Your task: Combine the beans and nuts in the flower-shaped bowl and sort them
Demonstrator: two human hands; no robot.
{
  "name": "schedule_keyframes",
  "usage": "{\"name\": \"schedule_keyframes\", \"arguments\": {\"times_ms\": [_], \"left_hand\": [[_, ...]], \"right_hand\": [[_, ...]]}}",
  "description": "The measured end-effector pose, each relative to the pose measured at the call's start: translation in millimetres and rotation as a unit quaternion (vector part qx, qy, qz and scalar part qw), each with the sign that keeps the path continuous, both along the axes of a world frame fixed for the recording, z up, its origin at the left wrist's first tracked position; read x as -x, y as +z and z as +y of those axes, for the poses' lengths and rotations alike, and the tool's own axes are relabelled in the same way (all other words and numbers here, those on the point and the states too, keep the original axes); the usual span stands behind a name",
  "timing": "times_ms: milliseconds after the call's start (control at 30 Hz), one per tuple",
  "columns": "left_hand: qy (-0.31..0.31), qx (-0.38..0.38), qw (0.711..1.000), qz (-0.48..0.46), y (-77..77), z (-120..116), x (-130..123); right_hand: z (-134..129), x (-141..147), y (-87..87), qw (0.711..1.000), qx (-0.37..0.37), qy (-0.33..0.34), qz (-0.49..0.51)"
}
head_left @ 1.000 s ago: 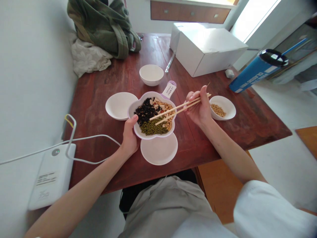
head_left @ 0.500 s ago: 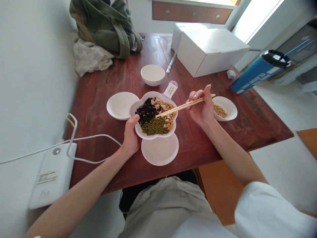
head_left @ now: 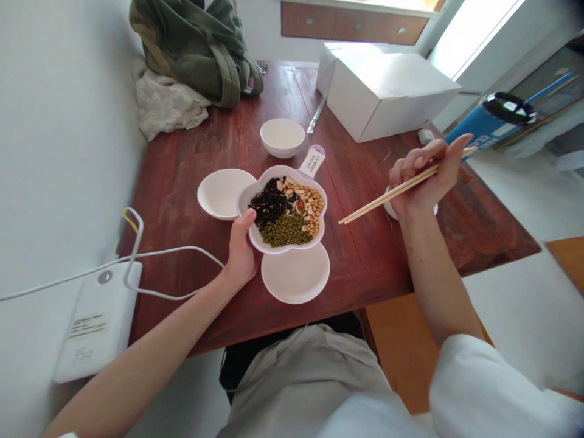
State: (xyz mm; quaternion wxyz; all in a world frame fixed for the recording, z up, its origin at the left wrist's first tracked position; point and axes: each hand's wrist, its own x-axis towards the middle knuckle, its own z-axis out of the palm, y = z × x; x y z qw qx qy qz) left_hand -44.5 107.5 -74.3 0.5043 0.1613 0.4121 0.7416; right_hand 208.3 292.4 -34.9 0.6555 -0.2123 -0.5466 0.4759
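My left hand grips the left rim of a white, lobed bowl with a short lilac-edged handle. Inside it lie black beans, green mung beans, yellow soybeans and some peanuts. My right hand, to the right of the bowl, is closed around a pair of chopsticks. Their tips point down-left over bare wood, apart from the bowl, with nothing seen between them. Behind the right hand, a small white bowl is mostly hidden, and so is whatever it holds.
White bowls stand left, behind and in front of the held bowl. Farther back are a white box and a green bag. A blue tumbler is at right, a white power bank with cable at left.
My right hand has moved right with the chopsticks, whose tips have left the lobed bowl. It now covers most of the right-hand bowl. My left hand has barely moved.
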Motion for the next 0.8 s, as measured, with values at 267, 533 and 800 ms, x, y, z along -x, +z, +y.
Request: {"name": "schedule_keyframes", "arguments": {"times_ms": [267, 533, 800], "left_hand": [[-0.009, 0.0, 1.0, 0.0, -1.4, -0.4, -0.2], [-0.03, -0.014, 0.999, -0.001, -3.3, -1.1, 1.0], [-0.012, 0.0, 1.0, 0.008, -4.7, -1.6, 3.0]], "right_hand": [[-9.5, 7.5, -7.6, 0.994, -0.074, -0.062, -0.048], [-24.9, -1.1, -11.2, 0.908, -0.218, 0.042, -0.356], [-23.0, 10.9, 0.0, 0.994, -0.064, 0.063, -0.058]]}}
